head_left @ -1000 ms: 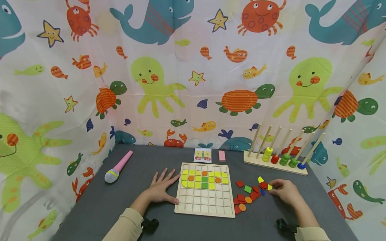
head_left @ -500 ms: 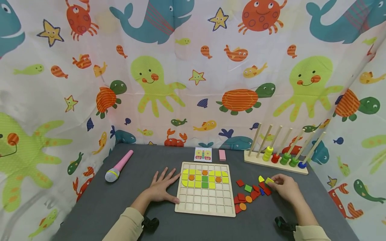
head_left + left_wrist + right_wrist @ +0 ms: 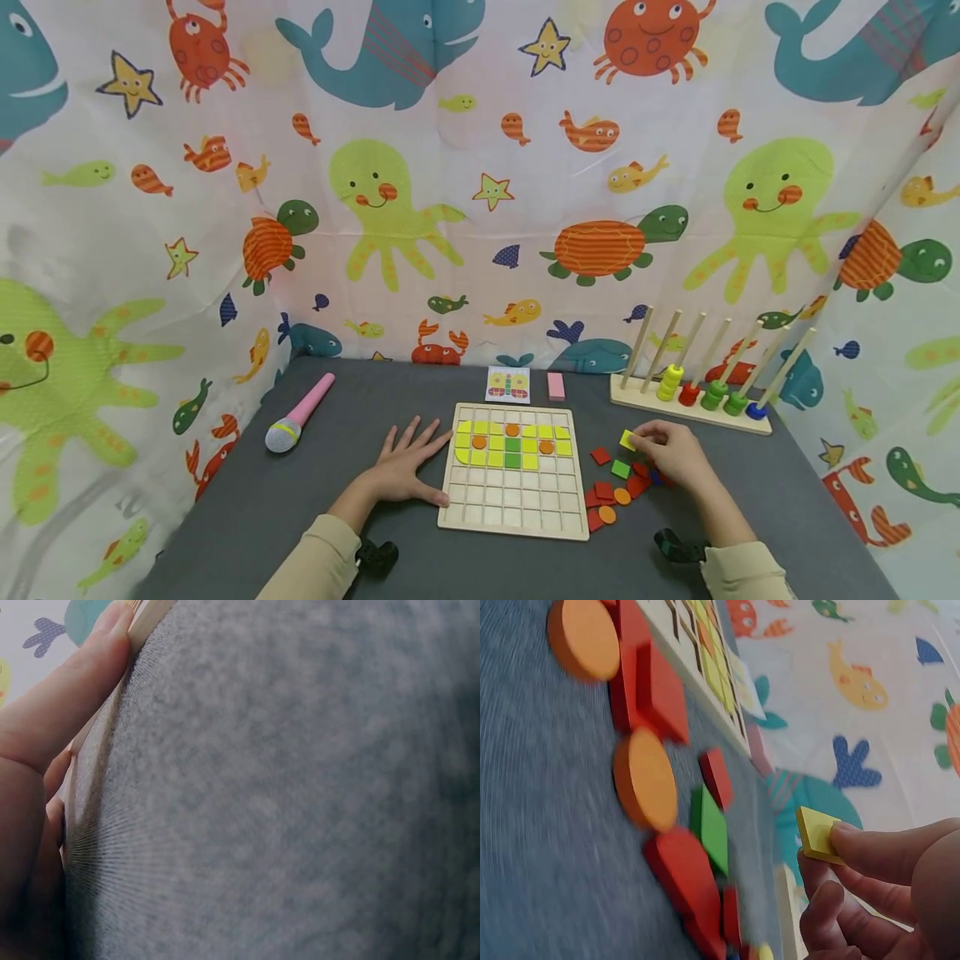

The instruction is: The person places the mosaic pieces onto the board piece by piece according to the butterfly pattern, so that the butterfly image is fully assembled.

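Grey table [image 3: 495, 571] beneath the wooden board [image 3: 517, 502], sea-creature curtain [image 3: 480, 258] behind.

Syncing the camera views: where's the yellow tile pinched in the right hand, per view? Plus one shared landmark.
Head: yellow tile right of center, below mid-height, in the right hand.
Left wrist: not in it.
Right wrist: yellow tile right of center, below mid-height.
Shared landmark: wooden grid board, lower middle in head; only its edge, upper left, in left wrist; partly cut off at the top in right wrist.
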`<state>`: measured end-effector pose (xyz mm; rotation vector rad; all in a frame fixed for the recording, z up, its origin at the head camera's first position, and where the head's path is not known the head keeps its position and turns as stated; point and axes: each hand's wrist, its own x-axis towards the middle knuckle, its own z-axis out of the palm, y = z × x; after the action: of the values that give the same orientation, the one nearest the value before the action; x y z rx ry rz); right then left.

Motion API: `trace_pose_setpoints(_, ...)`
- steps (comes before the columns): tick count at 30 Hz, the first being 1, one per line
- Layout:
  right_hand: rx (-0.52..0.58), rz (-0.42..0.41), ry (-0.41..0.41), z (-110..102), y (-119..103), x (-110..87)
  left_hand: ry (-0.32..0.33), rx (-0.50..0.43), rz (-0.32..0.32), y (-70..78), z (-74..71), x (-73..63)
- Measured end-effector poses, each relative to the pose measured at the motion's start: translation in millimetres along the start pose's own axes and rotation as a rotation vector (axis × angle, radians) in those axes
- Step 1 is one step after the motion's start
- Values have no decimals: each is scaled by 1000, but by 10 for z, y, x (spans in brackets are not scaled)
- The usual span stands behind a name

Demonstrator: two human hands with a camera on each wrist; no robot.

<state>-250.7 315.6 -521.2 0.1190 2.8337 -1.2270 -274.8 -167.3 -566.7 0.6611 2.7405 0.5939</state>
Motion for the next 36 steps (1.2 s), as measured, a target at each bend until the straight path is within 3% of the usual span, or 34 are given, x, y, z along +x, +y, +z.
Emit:
trace_pose_setpoints(7,30,-21,-39,244,-180,46,3,-22,21,-25,19,23)
trace_pose_setpoints(15,57,-88,-63,524,-442,73,0,-1,-8,-12,-17,-8)
trace_pose_setpoints(24,34,-128,-59,798,-580,56,-8,8,-10,9,-17,2)
trace_pose_setpoints(36,28,-107,-75,985,-689,38,-1,-1,-7,-9,0,7)
